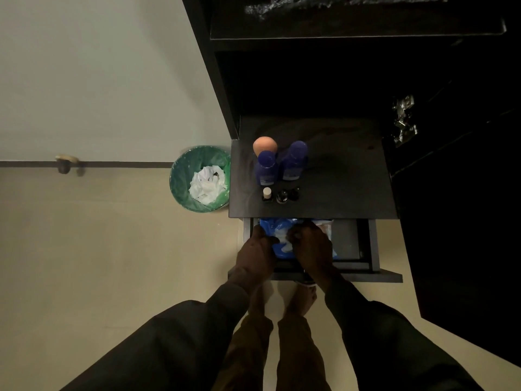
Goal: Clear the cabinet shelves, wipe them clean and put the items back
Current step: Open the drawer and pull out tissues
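A blue plastic packet point(277, 231) lies in the open dark drawer point(366, 249) under the black cabinet top point(338, 182). My left hand point(255, 253) grips the packet's left edge and my right hand point(313, 249) is closed on its right part. On the cabinet top stand two blue bottles point(266, 167) point(294, 160), an orange-capped container point(264, 145) behind them, and three small dark bottles point(280, 194) in front. The packet's far end is hidden under the cabinet top.
A green-lined bin point(183, 176) with white crumpled paper stands on the floor left of the cabinet. A dark open door with a metal hinge point(404, 119) rises at the right. A door stop point(64, 163) sits at the wall base. My feet are below the drawer.
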`<action>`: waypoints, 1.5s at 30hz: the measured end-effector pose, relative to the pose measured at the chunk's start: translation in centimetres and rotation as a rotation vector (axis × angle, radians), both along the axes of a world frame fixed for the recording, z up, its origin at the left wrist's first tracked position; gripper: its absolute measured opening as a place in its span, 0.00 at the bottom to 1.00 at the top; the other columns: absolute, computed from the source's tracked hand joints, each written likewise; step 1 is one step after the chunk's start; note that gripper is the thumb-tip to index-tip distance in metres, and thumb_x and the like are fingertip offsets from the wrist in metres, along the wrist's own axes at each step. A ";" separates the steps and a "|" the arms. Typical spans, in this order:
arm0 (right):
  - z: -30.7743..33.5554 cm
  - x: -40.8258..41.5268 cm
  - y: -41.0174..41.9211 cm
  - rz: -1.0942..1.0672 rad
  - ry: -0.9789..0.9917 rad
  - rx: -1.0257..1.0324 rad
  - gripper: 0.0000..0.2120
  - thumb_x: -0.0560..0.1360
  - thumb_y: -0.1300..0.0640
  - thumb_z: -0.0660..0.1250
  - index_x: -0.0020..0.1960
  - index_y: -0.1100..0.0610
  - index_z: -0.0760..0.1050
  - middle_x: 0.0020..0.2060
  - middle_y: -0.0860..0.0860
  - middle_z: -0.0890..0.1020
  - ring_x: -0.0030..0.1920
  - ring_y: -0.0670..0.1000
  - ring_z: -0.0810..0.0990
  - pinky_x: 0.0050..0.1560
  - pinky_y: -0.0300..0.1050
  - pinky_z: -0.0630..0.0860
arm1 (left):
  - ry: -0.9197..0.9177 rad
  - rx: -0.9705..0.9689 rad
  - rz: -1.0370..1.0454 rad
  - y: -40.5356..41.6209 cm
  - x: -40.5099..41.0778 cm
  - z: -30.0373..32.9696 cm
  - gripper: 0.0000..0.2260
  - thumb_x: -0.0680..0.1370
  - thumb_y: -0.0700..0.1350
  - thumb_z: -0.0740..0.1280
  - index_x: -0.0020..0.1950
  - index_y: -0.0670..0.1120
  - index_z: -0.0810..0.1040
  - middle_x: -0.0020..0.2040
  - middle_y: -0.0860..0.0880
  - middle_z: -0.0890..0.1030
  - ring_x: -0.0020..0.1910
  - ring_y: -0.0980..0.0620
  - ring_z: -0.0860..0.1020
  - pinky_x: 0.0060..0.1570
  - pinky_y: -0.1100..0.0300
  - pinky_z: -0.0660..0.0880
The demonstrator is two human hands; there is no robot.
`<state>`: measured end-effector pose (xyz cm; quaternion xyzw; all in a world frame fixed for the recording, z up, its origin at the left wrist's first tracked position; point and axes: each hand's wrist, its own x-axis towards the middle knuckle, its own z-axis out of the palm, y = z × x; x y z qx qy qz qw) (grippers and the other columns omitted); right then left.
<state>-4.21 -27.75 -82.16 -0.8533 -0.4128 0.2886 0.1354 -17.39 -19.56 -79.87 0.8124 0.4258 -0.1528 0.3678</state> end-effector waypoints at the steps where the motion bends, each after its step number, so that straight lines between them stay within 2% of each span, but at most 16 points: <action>1: 0.2 0.1 -0.1 -0.046 0.026 0.040 0.10 0.80 0.54 0.64 0.54 0.57 0.81 0.56 0.54 0.81 0.56 0.52 0.79 0.54 0.42 0.71 | -0.004 -0.014 0.026 0.0 0.1 0.0 0.20 0.76 0.42 0.69 0.68 0.48 0.73 0.68 0.46 0.70 0.61 0.48 0.75 0.61 0.56 0.76; 4: 1.0 0.2 -0.3 -0.143 0.107 0.135 0.08 0.78 0.54 0.68 0.48 0.57 0.83 0.50 0.54 0.83 0.51 0.51 0.80 0.49 0.41 0.72 | -0.034 -0.018 0.079 0.1 0.3 0.1 0.19 0.77 0.44 0.70 0.67 0.48 0.73 0.68 0.46 0.70 0.61 0.49 0.76 0.61 0.56 0.76; 7: 1.3 0.4 -0.4 -0.162 0.151 0.154 0.06 0.76 0.56 0.70 0.47 0.57 0.84 0.48 0.54 0.83 0.50 0.52 0.81 0.49 0.42 0.73 | -0.052 -0.020 0.132 0.2 0.5 0.1 0.18 0.78 0.44 0.68 0.68 0.46 0.72 0.69 0.45 0.71 0.62 0.48 0.76 0.62 0.55 0.76; 11: 1.0 0.6 -0.6 -0.256 0.254 0.166 0.04 0.75 0.56 0.72 0.46 0.56 0.83 0.47 0.53 0.84 0.49 0.51 0.81 0.53 0.49 0.77 | -0.102 0.046 0.170 0.0 1.2 0.3 0.13 0.81 0.44 0.63 0.65 0.43 0.75 0.65 0.43 0.75 0.60 0.48 0.78 0.61 0.56 0.76; 14: 0.8 0.6 -0.6 -0.260 0.298 0.132 0.06 0.75 0.56 0.72 0.49 0.58 0.83 0.48 0.53 0.83 0.50 0.50 0.81 0.55 0.49 0.77 | -0.141 0.030 0.245 -0.1 1.8 0.3 0.11 0.82 0.44 0.63 0.61 0.41 0.77 0.60 0.43 0.79 0.57 0.48 0.79 0.61 0.54 0.76; 17: 1.0 0.6 -0.7 -0.236 0.317 0.086 0.09 0.76 0.55 0.71 0.53 0.59 0.81 0.50 0.53 0.83 0.52 0.49 0.80 0.57 0.46 0.76 | -0.122 -0.003 0.307 0.0 2.3 0.0 0.09 0.81 0.45 0.65 0.57 0.43 0.79 0.55 0.44 0.82 0.53 0.50 0.80 0.58 0.58 0.76; 21: 1.4 0.3 -1.1 -0.168 0.218 0.126 0.08 0.76 0.56 0.70 0.54 0.56 0.80 0.52 0.49 0.81 0.52 0.43 0.77 0.51 0.29 0.67 | -0.129 -0.030 0.347 -0.2 2.7 -0.3 0.09 0.80 0.42 0.66 0.58 0.42 0.79 0.56 0.44 0.81 0.55 0.50 0.80 0.56 0.61 0.74; 22: 1.6 0.3 -1.2 -0.146 0.196 0.149 0.07 0.76 0.58 0.70 0.54 0.56 0.80 0.52 0.50 0.81 0.52 0.44 0.77 0.51 0.28 0.67 | -0.132 -0.036 0.350 -0.3 2.7 -0.3 0.09 0.80 0.42 0.66 0.58 0.42 0.79 0.56 0.44 0.81 0.55 0.50 0.80 0.56 0.63 0.72; 26: 2.3 -0.3 -0.7 -0.040 0.165 0.215 0.08 0.74 0.66 0.69 0.52 0.61 0.81 0.52 0.56 0.83 0.54 0.54 0.81 0.59 0.47 0.76 | -0.175 -0.028 0.331 -0.2 2.4 -0.1 0.09 0.79 0.39 0.67 0.58 0.39 0.80 0.56 0.42 0.81 0.57 0.47 0.80 0.56 0.63 0.71; 29: 2.5 -0.4 -0.8 -0.015 0.191 0.186 0.13 0.72 0.63 0.72 0.57 0.57 0.79 0.55 0.53 0.83 0.57 0.51 0.80 0.60 0.47 0.76 | -0.200 -0.008 0.325 -0.2 2.3 0.3 0.09 0.78 0.39 0.68 0.57 0.39 0.80 0.56 0.42 0.81 0.56 0.47 0.80 0.56 0.64 0.72; 32: 2.2 -0.2 -1.6 0.063 0.128 0.093 0.18 0.71 0.55 0.75 0.59 0.55 0.77 0.57 0.52 0.81 0.60 0.52 0.77 0.62 0.51 0.74 | -0.178 -0.036 0.289 -0.2 2.3 0.3 0.10 0.79 0.41 0.67 0.59 0.41 0.78 0.57 0.43 0.81 0.56 0.47 0.80 0.58 0.58 0.75; 35: 2.2 0.0 -2.2 0.106 0.022 0.104 0.16 0.71 0.51 0.75 0.56 0.56 0.78 0.54 0.53 0.82 0.56 0.54 0.78 0.58 0.49 0.73 | -0.159 -0.030 0.259 0.0 2.4 0.3 0.09 0.80 0.42 0.65 0.60 0.43 0.78 0.56 0.45 0.82 0.56 0.48 0.80 0.57 0.58 0.75; 40: 2.5 0.1 -2.1 0.169 -0.001 0.037 0.17 0.75 0.46 0.68 0.60 0.54 0.78 0.56 0.54 0.80 0.57 0.54 0.76 0.58 0.48 0.71 | -0.098 -0.038 0.275 0.3 2.5 0.4 0.11 0.81 0.42 0.64 0.62 0.44 0.76 0.57 0.45 0.81 0.56 0.48 0.80 0.54 0.59 0.74; 43: 2.4 0.1 -2.3 0.177 -0.026 0.037 0.13 0.75 0.48 0.67 0.54 0.54 0.79 0.53 0.54 0.79 0.54 0.55 0.77 0.56 0.49 0.72 | -0.075 -0.019 0.262 0.5 2.8 0.5 0.11 0.81 0.43 0.63 0.62 0.44 0.76 0.58 0.45 0.81 0.56 0.48 0.80 0.55 0.59 0.74; 45: 2.3 0.2 -2.3 0.178 -0.044 0.042 0.11 0.73 0.50 0.70 0.51 0.55 0.79 0.52 0.56 0.79 0.53 0.55 0.76 0.53 0.49 0.73 | -0.062 -0.010 0.241 0.5 2.9 0.6 0.11 0.81 0.43 0.63 0.63 0.43 0.75 0.57 0.44 0.81 0.55 0.47 0.80 0.55 0.57 0.75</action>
